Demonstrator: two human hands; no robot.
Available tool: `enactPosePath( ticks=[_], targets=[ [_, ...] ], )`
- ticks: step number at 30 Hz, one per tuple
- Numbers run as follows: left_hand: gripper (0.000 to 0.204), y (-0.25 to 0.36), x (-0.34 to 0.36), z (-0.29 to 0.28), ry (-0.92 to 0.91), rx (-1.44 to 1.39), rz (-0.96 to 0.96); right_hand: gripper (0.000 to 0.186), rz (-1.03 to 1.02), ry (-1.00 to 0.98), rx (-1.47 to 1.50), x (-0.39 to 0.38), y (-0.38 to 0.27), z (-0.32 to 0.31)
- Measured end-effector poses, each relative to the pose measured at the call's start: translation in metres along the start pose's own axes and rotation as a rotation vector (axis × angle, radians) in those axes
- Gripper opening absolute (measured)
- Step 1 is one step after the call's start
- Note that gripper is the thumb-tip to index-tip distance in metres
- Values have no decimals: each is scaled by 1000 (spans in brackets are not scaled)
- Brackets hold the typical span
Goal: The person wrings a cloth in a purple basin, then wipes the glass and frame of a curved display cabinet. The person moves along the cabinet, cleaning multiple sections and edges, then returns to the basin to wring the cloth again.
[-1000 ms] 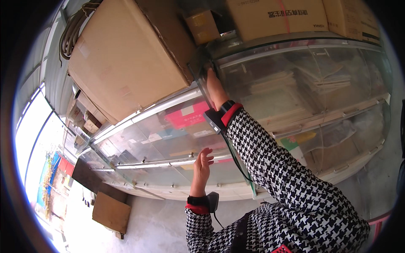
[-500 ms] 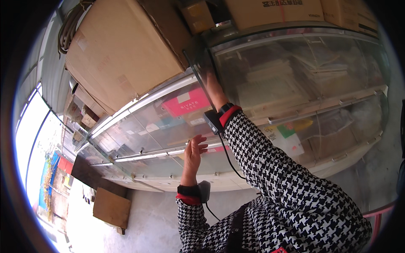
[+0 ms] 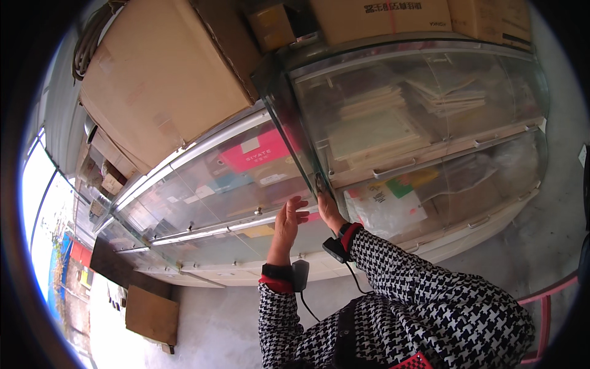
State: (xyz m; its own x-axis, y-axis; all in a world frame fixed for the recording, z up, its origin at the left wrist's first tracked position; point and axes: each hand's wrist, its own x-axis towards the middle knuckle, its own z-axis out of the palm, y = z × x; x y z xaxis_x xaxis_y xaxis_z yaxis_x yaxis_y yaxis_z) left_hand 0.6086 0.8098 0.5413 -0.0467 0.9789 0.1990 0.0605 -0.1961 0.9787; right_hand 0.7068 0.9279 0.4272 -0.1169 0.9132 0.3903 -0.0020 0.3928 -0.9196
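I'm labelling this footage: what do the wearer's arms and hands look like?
The left hand and right hand are both bare. The sleeves have a black-and-white houndstooth pattern, with red cuffs at the wrists. Each wrist wears a black strap with a small dark box, and a thin black cable trails from each.

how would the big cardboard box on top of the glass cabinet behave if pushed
The big cardboard box would probably slide rather than roll, since its faces are broad and flat. Its walls look fairly stiff, holding their shape, though they might dent. Weight is hard to judge, as its contents are hidden.
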Motion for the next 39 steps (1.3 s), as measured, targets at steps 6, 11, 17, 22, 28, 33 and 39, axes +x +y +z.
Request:
enactPosePath(
  ticks=[6,11,17,22,28,33,39],
  targets=[
    [45,-22,24,18,54,133,1,35,41,118,37,-7,-13,-2],
    [39,-16,40,20,126,243,54,32,109,102,16,-18,-17,-2],
    [32,4,67,25,244,338,259,20,1,-124,118,-62,-41,-42],
    [29,9,90,28,300,438,407,19,698,-727,316,-76,-65,-109],
    [24,20,103,26,428,659,381,28,-44,-1026,-452,-43,-76,-119],
    [24,30,105,29,473,826,418,21,-198,-851,-102,-6,-123,-135],
    [23,35,103,31,481,863,395,21,-486,-600,57,81,-222,-143]
  ],
)
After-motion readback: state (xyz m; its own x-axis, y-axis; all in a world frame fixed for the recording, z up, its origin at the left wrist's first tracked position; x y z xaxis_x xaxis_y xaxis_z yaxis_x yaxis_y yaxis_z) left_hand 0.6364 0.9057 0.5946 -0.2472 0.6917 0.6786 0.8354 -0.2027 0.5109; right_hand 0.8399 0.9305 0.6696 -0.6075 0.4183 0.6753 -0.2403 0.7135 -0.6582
